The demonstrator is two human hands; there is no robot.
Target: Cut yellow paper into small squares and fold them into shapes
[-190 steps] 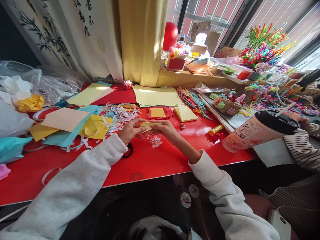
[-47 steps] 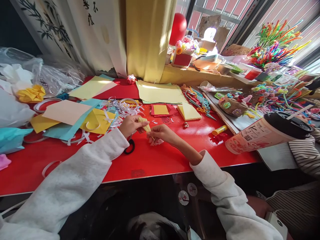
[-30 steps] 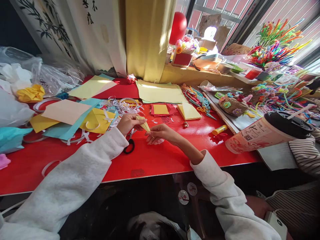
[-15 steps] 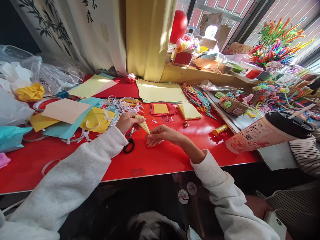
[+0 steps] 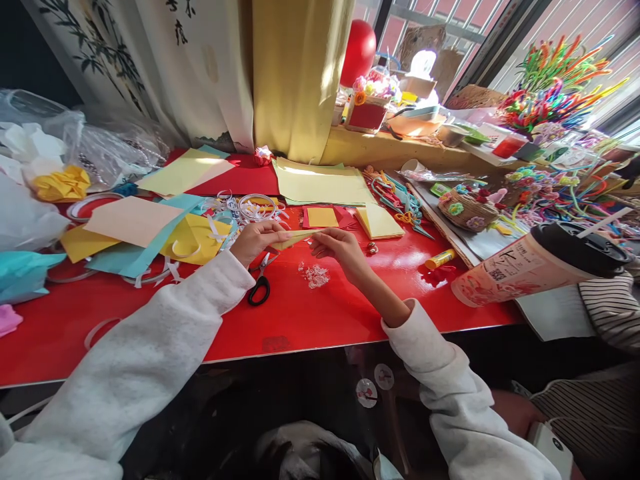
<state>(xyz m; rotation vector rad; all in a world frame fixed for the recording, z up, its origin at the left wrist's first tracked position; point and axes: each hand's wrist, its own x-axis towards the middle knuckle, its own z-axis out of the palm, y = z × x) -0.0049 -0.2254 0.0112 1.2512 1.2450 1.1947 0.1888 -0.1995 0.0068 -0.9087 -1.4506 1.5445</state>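
A small piece of folded yellow paper (image 5: 296,237) stretches between my two hands above the red table. My left hand (image 5: 259,241) pinches its left end between thumb and fingers. At its right end, the fingertips of my right hand (image 5: 336,247) are closed on it. Black-handled scissors (image 5: 259,283) lie on the table just below my left hand. Below the paper, a small patch of white scraps or markings (image 5: 317,275) shows on the tabletop.
Coloured paper sheets (image 5: 133,223) and white strips lie left. Behind stand yellow sheets (image 5: 320,181), a square yellow pad (image 5: 379,221) and a smaller yellow square (image 5: 322,217). A glue stick (image 5: 440,259) and a large drink cup (image 5: 535,260) are right. A person's striped sleeve (image 5: 607,310) shows.
My right hand has moved up and now grips the paper's right end. The paper has turned from pointing downward to nearly level. The white patch beneath has come into view.
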